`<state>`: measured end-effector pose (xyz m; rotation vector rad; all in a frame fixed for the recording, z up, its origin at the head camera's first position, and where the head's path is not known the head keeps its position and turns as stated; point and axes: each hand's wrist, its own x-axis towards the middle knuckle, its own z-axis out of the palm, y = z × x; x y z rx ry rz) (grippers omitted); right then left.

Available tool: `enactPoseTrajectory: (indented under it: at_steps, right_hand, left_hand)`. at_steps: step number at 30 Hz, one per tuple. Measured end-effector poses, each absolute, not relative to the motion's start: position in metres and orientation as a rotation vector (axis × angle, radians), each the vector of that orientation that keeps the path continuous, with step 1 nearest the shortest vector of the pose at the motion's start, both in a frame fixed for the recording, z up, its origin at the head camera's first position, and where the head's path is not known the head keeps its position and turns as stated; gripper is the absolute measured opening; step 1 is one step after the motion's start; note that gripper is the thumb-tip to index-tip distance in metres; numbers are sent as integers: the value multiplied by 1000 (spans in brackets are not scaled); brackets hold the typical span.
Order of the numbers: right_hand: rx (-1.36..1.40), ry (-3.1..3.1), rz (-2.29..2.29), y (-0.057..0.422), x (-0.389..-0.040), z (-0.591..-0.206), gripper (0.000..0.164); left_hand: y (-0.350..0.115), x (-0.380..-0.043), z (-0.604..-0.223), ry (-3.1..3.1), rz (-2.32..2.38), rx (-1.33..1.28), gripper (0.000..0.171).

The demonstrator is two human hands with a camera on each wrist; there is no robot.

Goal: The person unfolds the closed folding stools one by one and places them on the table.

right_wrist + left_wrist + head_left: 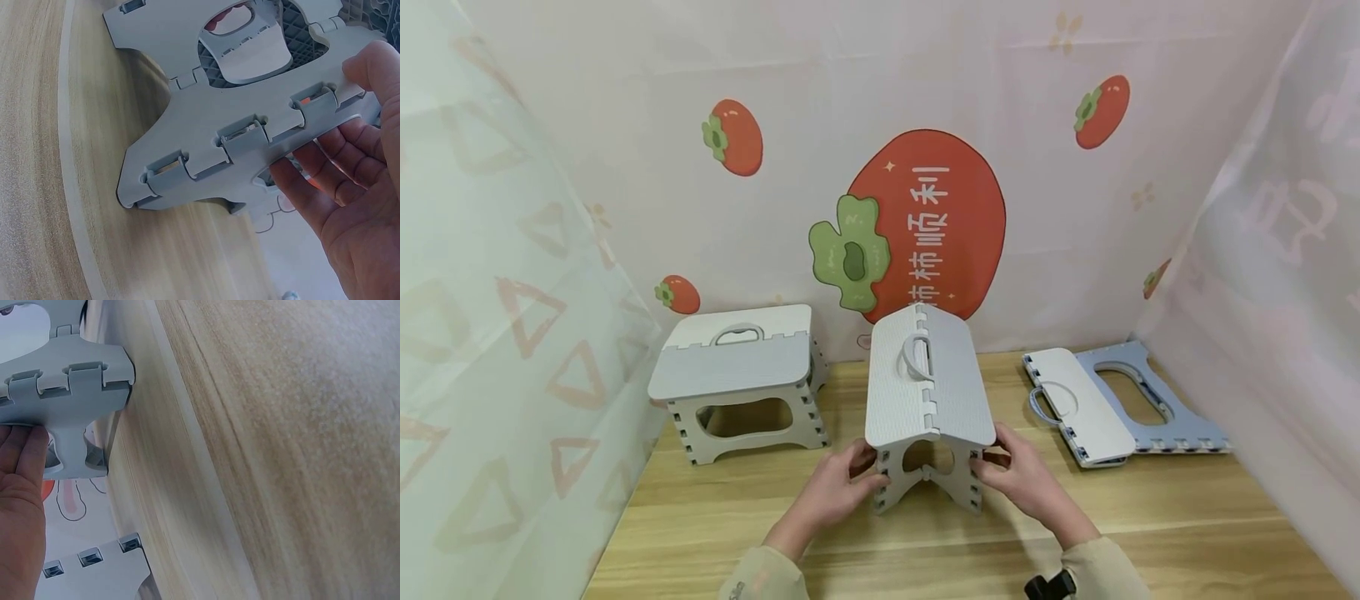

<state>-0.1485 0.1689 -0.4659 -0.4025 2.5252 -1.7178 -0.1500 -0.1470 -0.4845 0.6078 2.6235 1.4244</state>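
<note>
A white and grey folding step stool (891,392) stands in the middle of the table with its top bent into a ridge along the centre hinge. Its grey loop handle (913,358) sticks up at the ridge. My left hand (835,487) holds the left leg edge, with fingers reaching behind the leg panel (56,415) in the left wrist view. On the other side, my right hand (1026,475) grips the right leg edge; the right wrist view shows its thumb (369,69) on the hinged end panel and its fingers behind. The front panel is partly folded inward.
At the left stands an unfolded white and grey stool (730,367) with a flat top. A white and blue stool (1078,408) lies folded down at the right. A printed curtain (1045,208) rises behind the wooden table (917,554) and along both sides.
</note>
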Motion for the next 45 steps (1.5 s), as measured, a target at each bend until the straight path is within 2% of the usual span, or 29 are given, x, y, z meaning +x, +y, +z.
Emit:
enactPoseTrajectory:
  at_steps: [26,45]
  right_hand:
    - [-375,2507,-1721,171,-149,-464,46]
    - [-380,2505,-1729,173,-151,-465,45]
  left_hand:
    - [-150,-153,-484,2609,1403,603,59]
    - [-152,-155,-483,2607,1427,654,52]
